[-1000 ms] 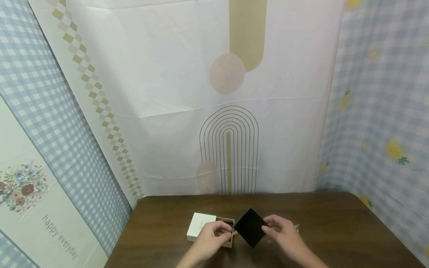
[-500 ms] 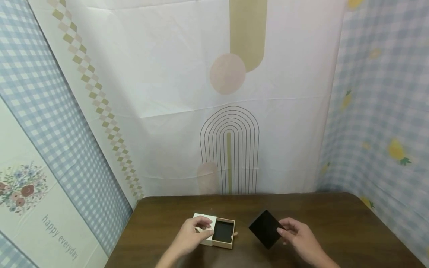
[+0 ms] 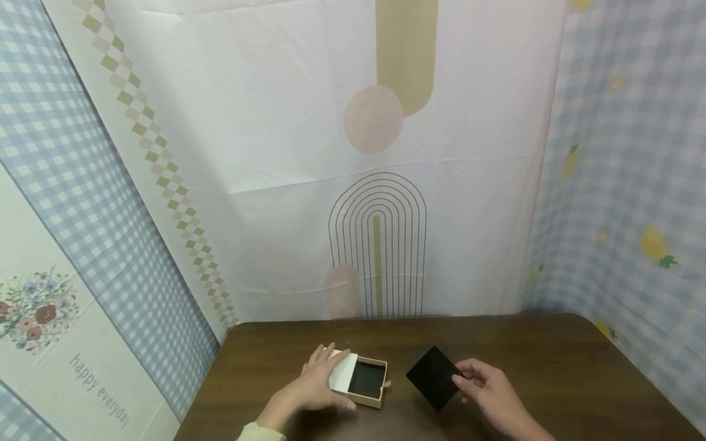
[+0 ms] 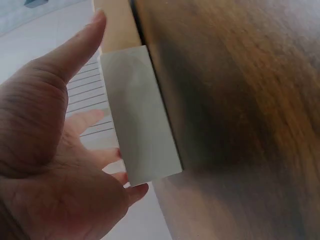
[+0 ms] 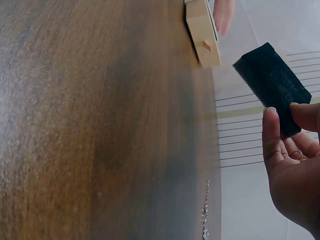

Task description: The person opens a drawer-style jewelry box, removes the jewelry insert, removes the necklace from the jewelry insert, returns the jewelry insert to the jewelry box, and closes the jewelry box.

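1. The right hand (image 3: 491, 395) pinches a black square foam pad (image 3: 434, 376) by its near right corner, thumb and fingertips closed on it. In the right wrist view the thumb lies across one face of the pad (image 5: 272, 86) and the other fingers sit behind it.

2. The pad is held clear of the dark brown wooden table (image 3: 551, 367), tilted so that it stands on a corner like a diamond. It is apart from the box, to the box's right.

3. The left hand (image 3: 317, 386) lies with fingers spread and nearly straight over the white cardboard sleeve (image 3: 343, 372) of a small sliding box. In the left wrist view the thumb reaches up along one edge of the sleeve (image 4: 140, 115) and the fingers are behind it, touching rather than clamping.

4. The tan cardboard drawer (image 3: 375, 401) is pulled out of the sleeve towards the right hand, its open side up. Its long axis runs left to right, across the person.

5. The drawer holds a black lining on its floor; nothing else shows in it.

6. A small tan pull tab (image 5: 207, 46) sticks out of the drawer's end face, on the side facing the pad.

7. The right hand is the nearer one to the drawer's opening; the pad lies just to the right of it.

8. A thin silvery chain (image 5: 205, 212) lies on the table near the right hand.
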`<state>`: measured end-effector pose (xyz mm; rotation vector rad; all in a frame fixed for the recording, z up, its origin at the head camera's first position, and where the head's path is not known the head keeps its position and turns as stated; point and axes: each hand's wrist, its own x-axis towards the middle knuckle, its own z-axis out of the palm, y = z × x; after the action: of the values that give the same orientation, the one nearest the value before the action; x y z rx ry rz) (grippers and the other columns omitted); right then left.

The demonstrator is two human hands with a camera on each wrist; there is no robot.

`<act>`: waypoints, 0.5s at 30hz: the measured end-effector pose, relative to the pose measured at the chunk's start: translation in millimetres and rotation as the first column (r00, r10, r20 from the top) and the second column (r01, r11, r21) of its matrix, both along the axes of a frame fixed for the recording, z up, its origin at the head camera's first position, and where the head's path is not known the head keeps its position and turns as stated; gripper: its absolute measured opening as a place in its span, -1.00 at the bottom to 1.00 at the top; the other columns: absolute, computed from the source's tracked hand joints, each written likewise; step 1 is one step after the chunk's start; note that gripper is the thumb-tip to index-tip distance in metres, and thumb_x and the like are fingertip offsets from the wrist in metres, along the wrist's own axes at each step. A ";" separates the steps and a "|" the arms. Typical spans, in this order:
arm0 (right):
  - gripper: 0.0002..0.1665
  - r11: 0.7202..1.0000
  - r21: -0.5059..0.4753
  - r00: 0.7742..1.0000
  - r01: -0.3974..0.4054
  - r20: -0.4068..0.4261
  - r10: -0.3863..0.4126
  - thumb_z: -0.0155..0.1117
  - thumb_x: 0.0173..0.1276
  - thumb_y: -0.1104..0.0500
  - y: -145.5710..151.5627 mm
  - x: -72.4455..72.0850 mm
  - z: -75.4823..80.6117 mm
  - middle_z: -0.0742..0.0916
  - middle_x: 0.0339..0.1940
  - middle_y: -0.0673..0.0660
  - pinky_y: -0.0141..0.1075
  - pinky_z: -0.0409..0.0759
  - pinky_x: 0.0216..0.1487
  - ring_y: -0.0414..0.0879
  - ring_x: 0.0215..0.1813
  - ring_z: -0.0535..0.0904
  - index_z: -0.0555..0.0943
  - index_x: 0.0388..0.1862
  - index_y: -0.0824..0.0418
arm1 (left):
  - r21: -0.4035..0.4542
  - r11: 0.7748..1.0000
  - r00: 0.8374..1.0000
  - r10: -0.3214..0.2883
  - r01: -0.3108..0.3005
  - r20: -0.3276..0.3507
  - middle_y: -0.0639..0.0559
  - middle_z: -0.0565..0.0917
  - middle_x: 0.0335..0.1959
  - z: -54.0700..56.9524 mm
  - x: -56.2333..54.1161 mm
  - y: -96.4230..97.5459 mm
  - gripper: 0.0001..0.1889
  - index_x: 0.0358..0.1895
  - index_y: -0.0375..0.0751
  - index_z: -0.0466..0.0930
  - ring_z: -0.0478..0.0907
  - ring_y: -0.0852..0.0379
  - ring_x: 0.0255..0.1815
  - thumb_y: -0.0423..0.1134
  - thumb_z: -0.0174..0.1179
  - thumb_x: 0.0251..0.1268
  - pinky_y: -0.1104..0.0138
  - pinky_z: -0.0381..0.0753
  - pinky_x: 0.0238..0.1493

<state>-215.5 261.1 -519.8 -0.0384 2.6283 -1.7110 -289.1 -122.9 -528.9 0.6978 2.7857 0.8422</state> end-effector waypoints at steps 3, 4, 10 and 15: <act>-0.52 1.000 -0.005 1.000 -0.004 -0.006 0.004 0.40 0.50 0.12 -0.6 0.2 1.1 0.79 -0.07 0.21 -0.31 0.74 -0.19 -0.08 -0.28 0.74 0.61 0.22 0.43 | -0.016 1.000 0.999 -0.019 0.018 -0.045 -0.44 0.25 0.61 -3.8 -3.9 2.3 0.15 0.63 -0.07 0.34 0.08 -0.54 0.64 0.09 0.71 -0.13 -0.53 0.18 0.49; -0.52 1.000 -0.007 1.000 -0.005 -0.005 0.005 0.39 0.50 0.12 -0.9 0.1 1.2 0.79 -0.07 0.22 -0.31 0.74 -0.19 -0.07 -0.28 0.74 0.61 0.23 0.43 | -0.021 1.000 0.998 -0.019 0.018 -0.061 -0.41 0.29 0.57 -5.8 -5.0 3.4 0.14 0.61 -0.06 0.36 0.13 -0.50 0.60 0.08 0.71 -0.15 -0.47 0.24 0.48; -0.53 1.000 -0.020 1.000 -0.008 -0.011 0.008 0.39 0.51 0.13 -5.3 -3.4 -1.6 0.81 0.01 0.26 -0.30 0.76 -0.21 -0.06 -0.21 0.77 0.62 0.23 0.41 | -0.021 1.000 0.993 0.021 -0.023 -0.115 -0.29 0.37 0.37 -21.1 -12.4 7.9 0.13 0.55 0.04 0.40 0.24 -0.35 0.42 0.10 0.74 -0.25 -0.27 0.42 0.33; -0.56 0.999 -0.039 0.999 -0.033 -0.025 0.032 0.40 0.50 0.14 -11.2 -4.9 -5.1 0.81 0.00 0.26 -0.28 0.77 -0.21 -0.06 -0.23 0.78 0.63 0.20 0.40 | -0.089 0.996 0.994 0.004 -0.014 -0.111 -0.29 0.37 0.39 -19.1 -11.3 8.4 0.13 0.59 0.11 0.33 0.27 -0.36 0.40 0.16 0.70 -0.17 -0.32 0.50 0.26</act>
<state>-220.4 249.9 -524.9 -0.1029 2.5956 -1.7635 -300.4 -114.5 -548.0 0.7395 2.9060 0.6953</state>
